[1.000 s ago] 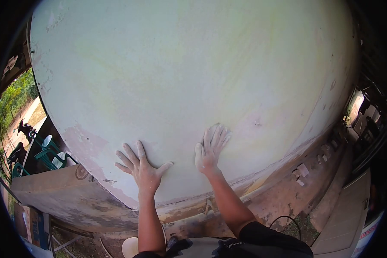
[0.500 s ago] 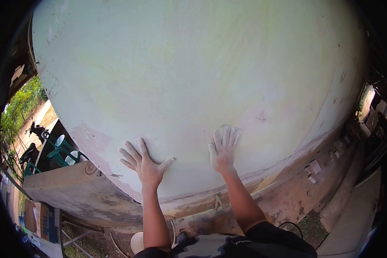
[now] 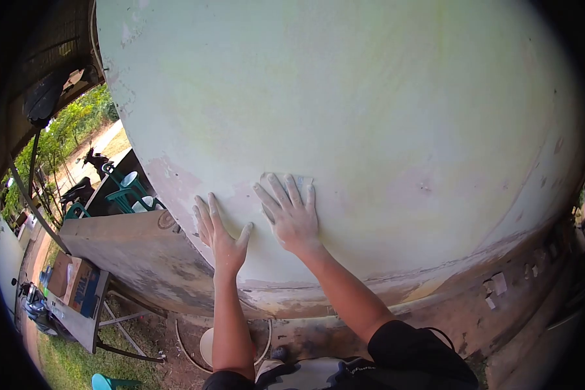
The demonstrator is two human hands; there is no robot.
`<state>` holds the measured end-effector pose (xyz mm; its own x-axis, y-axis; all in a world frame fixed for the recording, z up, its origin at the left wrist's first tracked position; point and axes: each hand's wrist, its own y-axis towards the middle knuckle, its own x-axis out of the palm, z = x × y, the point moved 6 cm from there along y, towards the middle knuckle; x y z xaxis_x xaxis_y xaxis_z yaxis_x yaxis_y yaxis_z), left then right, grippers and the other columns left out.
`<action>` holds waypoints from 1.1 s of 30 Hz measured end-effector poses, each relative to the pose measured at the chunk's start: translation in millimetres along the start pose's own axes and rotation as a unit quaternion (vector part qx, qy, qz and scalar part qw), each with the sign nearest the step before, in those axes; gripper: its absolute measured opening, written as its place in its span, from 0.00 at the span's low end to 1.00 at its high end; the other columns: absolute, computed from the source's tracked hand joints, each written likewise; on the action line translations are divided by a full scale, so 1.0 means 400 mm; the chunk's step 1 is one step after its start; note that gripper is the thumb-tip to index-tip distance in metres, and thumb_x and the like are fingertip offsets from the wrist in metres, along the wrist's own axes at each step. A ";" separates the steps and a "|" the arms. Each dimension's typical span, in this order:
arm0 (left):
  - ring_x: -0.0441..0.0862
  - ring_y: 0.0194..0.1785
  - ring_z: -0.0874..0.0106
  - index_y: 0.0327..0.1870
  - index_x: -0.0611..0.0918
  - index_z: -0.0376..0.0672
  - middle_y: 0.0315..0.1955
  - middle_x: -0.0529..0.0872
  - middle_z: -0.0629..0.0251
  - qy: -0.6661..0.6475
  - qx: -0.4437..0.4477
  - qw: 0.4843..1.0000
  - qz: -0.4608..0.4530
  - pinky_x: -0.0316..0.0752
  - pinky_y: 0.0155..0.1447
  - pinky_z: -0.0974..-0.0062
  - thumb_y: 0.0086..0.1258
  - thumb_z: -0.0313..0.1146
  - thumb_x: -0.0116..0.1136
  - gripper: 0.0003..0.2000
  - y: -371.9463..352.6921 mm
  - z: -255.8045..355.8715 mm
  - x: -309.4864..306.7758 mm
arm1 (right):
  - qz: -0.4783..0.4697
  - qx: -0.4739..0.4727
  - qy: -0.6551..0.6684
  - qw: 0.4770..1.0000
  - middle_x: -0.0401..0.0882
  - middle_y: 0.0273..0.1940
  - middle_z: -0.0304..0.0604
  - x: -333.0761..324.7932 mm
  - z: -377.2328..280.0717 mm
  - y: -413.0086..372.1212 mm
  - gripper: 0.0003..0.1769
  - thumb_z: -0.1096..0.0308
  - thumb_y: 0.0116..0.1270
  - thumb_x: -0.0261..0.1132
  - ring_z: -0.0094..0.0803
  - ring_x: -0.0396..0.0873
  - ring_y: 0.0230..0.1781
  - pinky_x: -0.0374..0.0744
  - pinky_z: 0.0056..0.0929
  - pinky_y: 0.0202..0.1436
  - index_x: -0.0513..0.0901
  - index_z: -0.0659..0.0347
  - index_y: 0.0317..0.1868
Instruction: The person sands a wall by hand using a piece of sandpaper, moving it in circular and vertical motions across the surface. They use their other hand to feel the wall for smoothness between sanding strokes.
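Observation:
A large pale green surface (image 3: pixel 370 117), patchy with paint and filler, fills most of the view in front of me. My left hand (image 3: pixel 223 237) rests against it near its lower left edge, fingers stretched and thumb spread, with nothing in it. To the right, my right hand (image 3: pixel 292 218) lies flat and presses a thin sheet of what looks like sandpaper (image 3: pixel 304 181) onto the surface. Most of that sheet is hidden beneath the fingers. Pale dust coats both hands.
Left of the surface stands a low wall (image 3: pixel 136 250), with green plastic chairs (image 3: pixel 125 195) and a motorbike (image 3: pixel 94 161) beyond. A table (image 3: pixel 78 318) carries a cardboard box (image 3: pixel 78 279). Paper scraps (image 3: pixel 498 283) lie on the ledge at lower right.
My right hand has slid left with the sheet, closer to my left hand. The left hand's fingers have drawn nearer together. The whole view has turned left.

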<state>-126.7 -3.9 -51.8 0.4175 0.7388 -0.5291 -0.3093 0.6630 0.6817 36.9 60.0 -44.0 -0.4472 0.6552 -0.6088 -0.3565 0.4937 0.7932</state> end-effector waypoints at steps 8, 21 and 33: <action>0.32 0.89 0.39 0.90 0.46 0.47 0.88 0.34 0.45 -0.011 0.009 0.999 -0.048 0.35 0.87 0.40 0.56 0.49 0.83 0.65 0.012 -0.056 0.050 | 0.188 0.207 -0.021 0.960 0.48 0.87 0.63 -0.047 0.258 -0.119 0.34 0.59 0.81 0.56 0.69 0.40 0.87 0.34 0.78 0.83 0.64 0.53 0.85; 0.24 0.88 0.36 0.89 0.45 0.46 0.88 0.31 0.43 -0.007 0.049 0.998 -0.025 0.25 0.84 0.30 0.50 0.59 0.84 0.71 0.115 -0.113 -0.008 | 0.007 0.092 -0.068 0.993 0.56 0.85 0.61 0.154 -0.014 -0.166 0.33 0.53 0.82 0.56 0.68 0.49 0.86 0.35 0.82 0.81 0.68 0.44 0.84; 0.20 0.85 0.29 0.89 0.49 0.44 0.86 0.30 0.37 0.006 0.068 0.995 -0.068 0.19 0.80 0.26 0.49 0.59 0.85 0.69 0.113 -0.144 0.005 | 0.133 0.157 -0.039 0.978 0.46 0.87 0.64 -0.012 -0.143 0.173 0.37 0.52 0.81 0.57 0.72 0.41 0.87 0.33 0.83 0.80 0.62 0.49 0.86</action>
<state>-189.0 34.7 -51.0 0.4379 0.6448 -0.6265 -0.1319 0.7354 0.6647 -32.5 58.4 13.2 -0.4207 0.8202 -0.3877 0.0380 0.4429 0.8958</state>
